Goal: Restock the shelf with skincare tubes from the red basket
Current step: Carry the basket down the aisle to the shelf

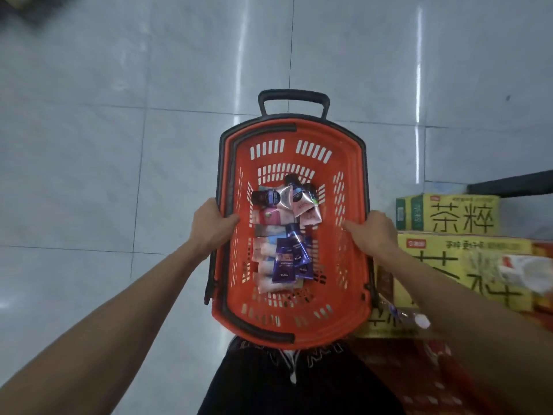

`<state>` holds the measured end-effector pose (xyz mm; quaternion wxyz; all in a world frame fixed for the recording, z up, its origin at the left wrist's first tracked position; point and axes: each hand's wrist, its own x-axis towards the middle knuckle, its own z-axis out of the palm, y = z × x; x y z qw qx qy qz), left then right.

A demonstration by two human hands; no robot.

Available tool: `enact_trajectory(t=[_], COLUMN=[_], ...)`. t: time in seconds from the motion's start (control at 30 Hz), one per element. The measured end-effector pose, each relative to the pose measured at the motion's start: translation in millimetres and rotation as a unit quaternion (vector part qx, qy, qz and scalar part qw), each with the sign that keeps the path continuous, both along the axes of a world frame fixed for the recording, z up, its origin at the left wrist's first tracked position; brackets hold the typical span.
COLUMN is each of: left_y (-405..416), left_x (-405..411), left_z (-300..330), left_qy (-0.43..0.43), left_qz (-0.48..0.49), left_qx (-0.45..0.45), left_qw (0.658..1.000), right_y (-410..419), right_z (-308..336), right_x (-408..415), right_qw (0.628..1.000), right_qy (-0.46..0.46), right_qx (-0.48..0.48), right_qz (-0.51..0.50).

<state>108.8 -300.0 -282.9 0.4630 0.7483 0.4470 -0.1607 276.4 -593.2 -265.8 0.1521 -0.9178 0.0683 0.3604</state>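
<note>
A red basket [353,265] with black handles is held in front of me above the tiled floor. Inside lie several skincare tubes [287,235], pink ones and dark blue ones, piled along its bottom. My left hand [211,226] grips the basket's left rim, thumb over the edge. My right hand [374,232] grips the right rim, thumb inside the wall. No shelf is in sight.
Yellow cartons [449,214] with black lettering are stacked at the right, close to my right forearm. A dark shelf base [514,184] shows behind them. Glossy grey floor tiles [119,145] spread to the left and ahead. My dark shorts [284,384] show below the basket.
</note>
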Motion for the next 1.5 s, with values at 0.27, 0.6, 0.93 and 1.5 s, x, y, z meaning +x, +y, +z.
enact_trajectory(t=[0.27,0.6,0.93,1.5], left_y=[36,67,78,101], left_x=[1,-13,-30,69], left_z=[138,202,199,205], left_qy=[-0.091,-0.153,-0.164,-0.135], left_qz=[0.008,0.008,0.011,-0.006], left_qx=[0.037,0.030,0.084,0.117], left_qw=[0.995,0.988,0.983,0.984], right_y=[28,49,65,77], right_z=[140,212,211,193], right_x=[-4,-31,-49,49], right_qw=[0.994,0.981,0.974,0.972], right_qy=[-0.097,-0.185,-0.220,-0.225], right_qx=[0.043,0.058,0.053,0.061], right_qz=[-0.003,-0.003,-0.005,0.019])
